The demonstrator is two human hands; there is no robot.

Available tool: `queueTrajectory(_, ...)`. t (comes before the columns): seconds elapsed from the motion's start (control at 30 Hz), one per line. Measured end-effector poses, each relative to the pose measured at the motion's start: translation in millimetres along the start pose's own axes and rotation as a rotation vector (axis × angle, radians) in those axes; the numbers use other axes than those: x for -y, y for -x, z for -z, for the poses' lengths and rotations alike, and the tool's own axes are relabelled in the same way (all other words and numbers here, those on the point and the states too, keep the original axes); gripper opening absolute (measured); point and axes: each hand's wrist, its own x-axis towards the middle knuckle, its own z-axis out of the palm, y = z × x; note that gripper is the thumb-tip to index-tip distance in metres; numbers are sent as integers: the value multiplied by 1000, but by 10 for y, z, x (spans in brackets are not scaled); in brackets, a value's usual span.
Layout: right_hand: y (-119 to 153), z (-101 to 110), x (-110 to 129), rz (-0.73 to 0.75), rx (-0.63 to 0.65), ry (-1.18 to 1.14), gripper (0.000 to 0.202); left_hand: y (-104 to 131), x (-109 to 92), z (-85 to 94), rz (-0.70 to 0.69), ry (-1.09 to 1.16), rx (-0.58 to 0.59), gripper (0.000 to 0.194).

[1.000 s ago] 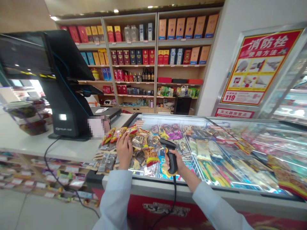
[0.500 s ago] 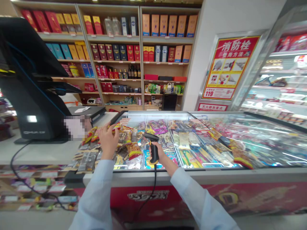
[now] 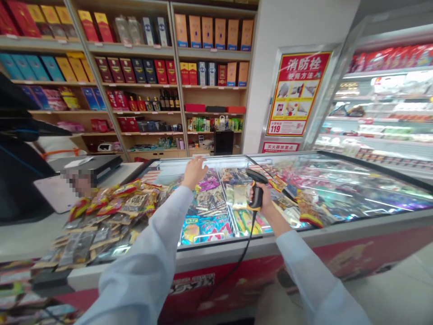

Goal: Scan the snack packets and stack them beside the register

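Observation:
My right hand is wrapped round the handle of a black and yellow barcode scanner, whose head points up and left and whose cable hangs down over the freezer front. My left hand is over the freezer's glass lid, fingers apart and with nothing visible in them. Left of that arm, a heap of red and yellow snack packets and flat clear packets covers the lid's left end. Several more snack packets lie on the glass to the right of the scanner.
At left, a counter carries a dark checkout terminal and a black flat-topped device with paper on it. Shelves of boxed bottles line the back wall. A red fire-hydrant poster and a lit display fridge are at right.
My left hand has left the snack heap and moved right and forward over the glass. My right hand has carried the scanner to the right. The view has turned slightly right.

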Motion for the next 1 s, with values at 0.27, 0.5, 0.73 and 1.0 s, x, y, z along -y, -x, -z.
queueTrajectory(0.27, -333, 562, 449, 24, -179, 20, 19, -581, -429, -1151, 6, 113, 257, 49)
queueTrajectory(0.5, -494, 831, 338, 50, -386, -34, 20, -990, -242, -2107, 62, 3, 417, 46)
queueTrajectory(0.73, -543, 855, 269, 28, -376, -70, 17, -1270, -38, -2567, -15, -119, 595, 51)
queueTrajectory(1.0, -537, 819, 295, 9, -408, -67, 17, -1263, -163, -2561, 5, -258, 621, 50)
